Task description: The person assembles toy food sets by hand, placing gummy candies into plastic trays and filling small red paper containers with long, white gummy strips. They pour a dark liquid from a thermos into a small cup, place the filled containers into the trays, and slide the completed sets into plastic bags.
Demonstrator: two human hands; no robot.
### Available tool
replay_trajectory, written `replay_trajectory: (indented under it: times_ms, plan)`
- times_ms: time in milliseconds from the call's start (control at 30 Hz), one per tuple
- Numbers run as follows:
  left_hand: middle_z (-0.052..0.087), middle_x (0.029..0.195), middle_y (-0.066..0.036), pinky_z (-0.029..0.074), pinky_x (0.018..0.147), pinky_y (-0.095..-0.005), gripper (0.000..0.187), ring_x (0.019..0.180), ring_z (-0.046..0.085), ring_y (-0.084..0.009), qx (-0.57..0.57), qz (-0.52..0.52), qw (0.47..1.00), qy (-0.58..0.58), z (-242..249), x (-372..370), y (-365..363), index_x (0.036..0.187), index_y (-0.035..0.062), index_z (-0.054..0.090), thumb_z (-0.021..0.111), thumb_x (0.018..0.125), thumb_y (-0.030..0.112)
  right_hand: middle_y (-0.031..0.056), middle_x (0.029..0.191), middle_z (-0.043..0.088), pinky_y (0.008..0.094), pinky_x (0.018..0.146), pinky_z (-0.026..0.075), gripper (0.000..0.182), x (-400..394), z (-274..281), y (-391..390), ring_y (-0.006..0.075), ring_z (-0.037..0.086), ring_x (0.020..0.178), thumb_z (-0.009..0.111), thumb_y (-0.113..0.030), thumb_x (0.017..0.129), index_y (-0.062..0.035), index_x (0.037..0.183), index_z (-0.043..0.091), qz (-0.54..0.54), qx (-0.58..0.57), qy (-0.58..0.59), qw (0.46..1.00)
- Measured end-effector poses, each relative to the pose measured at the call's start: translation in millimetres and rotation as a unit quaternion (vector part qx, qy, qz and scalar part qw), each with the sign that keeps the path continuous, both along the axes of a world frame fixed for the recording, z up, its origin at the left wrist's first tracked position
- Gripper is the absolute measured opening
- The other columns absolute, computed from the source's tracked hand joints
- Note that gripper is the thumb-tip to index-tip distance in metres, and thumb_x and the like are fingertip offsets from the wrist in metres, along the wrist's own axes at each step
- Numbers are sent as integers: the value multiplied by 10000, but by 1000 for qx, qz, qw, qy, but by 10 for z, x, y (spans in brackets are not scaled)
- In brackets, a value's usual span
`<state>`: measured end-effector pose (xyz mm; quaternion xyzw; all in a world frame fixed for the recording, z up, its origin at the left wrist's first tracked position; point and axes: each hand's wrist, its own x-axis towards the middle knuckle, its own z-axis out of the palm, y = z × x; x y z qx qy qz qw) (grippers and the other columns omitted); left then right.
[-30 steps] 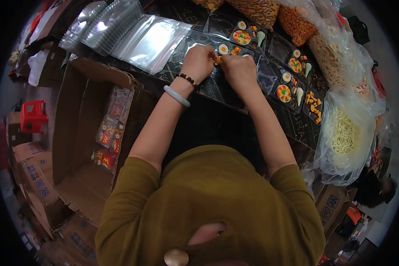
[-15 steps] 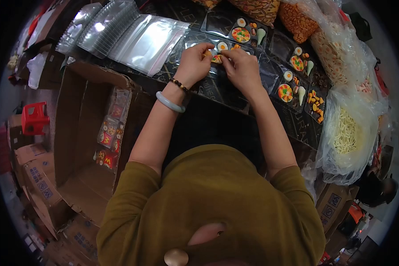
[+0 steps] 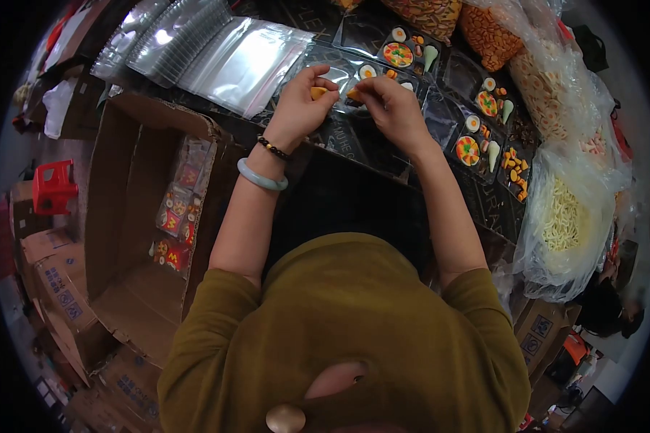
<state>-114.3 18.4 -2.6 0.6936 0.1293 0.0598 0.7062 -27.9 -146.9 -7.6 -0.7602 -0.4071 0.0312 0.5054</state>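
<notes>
My left hand, with a beaded bracelet and a pale bangle on the wrist, pinches a small orange piece at its fingertips. To its right, my right hand is closed on another small orange piece. The hands are apart, over a clear plastic tray on the dark table. Beyond my right fingers, a miniature egg piece and an orange bit lie in that tray. Filled trays with a round colourful piece, an egg and a pale green piece are farther back and to the right.
Stacked clear trays and flat clear bags lie at the back left. An open cardboard box holding packed sets stands at the left. Bags of small orange pieces and a bag of pale strands line the right.
My left hand has moved left, away from my right hand. The colourful piece between them no longer shows, and an orange piece now shows at each hand's fingertips.
</notes>
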Motion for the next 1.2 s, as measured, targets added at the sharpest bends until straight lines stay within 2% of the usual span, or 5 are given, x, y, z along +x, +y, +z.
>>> replay_trajectory:
  times_ms: [267,467,700,900,1200]
  plan:
    - [428,1348,-188,495,866,-228,680,1040,591,-180,-147,-2,989,-29,41,-190,-14,1460,-40,152,474,864,-105,100,965,653,351,767,475,182,-4,-16,-85,276,618,903,639,-1,820,-39,999,644,-3,-102,-308,946]
    - [334,1436,-207,477,941,-267,781,1128,550,-201,-95,-61,990,-82,-59,-81,-169,1492,29,53,506,870,-109,80,902,654,308,718,475,118,-130,109,9,230,620,855,671,-112,833,-36,923,668,22,-16,24,999]
    - [616,1038,-128,499,833,-349,214,1014,576,-275,398,-23,901,-172,-76,-130,-68,991,8,664,647,780,-25,98,847,664,304,653,506,111,-20,136,-218,230,652,765,687,-97,821,-30,904,657,-34,-50,55,997]
    - [594,976,-112,467,839,-385,142,960,554,-295,518,-8,831,-204,-190,-118,-166,906,32,660,672,771,73,66,820,657,353,745,451,85,19,50,-270,260,628,795,681,-49,759,-72,837,657,-23,-104,-210,972]
    - [581,936,-96,486,765,-350,98,887,563,-276,486,-33,830,-271,-303,7,-150,791,8,611,669,779,87,59,772,644,347,741,427,82,-6,205,-227,235,621,786,706,-109,761,-80,829,670,-42,-295,-224,928]
